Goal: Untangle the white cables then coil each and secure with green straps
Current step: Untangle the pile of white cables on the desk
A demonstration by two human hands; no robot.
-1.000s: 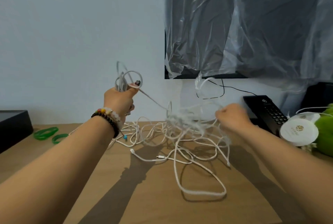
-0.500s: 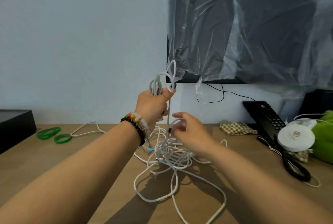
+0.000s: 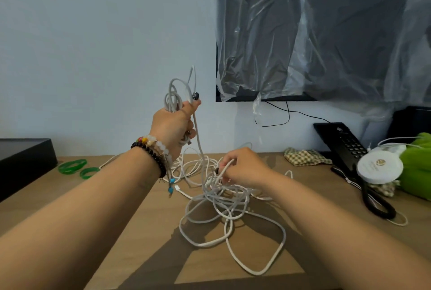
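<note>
We observe the left hand [image 3: 171,126] gripping coiled white cables [image 3: 221,198]; the right hand [image 3: 242,168] pinches one strand above the table [image 3: 140,231].

Bare wood on surface [image 3: 130,238] at near left, between black box [image 3: 25,161] and white cables [image 3: 224,205]; open passage there. Green straps [image 3: 79,168] lying just beside box, near back wall. Cable loops sprawled across centre, one strand rising to left hand [image 3: 172,124], another pinched in right hand [image 3: 242,168]. Right side crowded: checked cloth [image 3: 305,157], black telephone [image 3: 340,143] with cord, round white container [image 3: 380,167], green object [image 3: 417,168]. Plastic-covered screen [image 3: 326,33] overhanging upper right.
</note>
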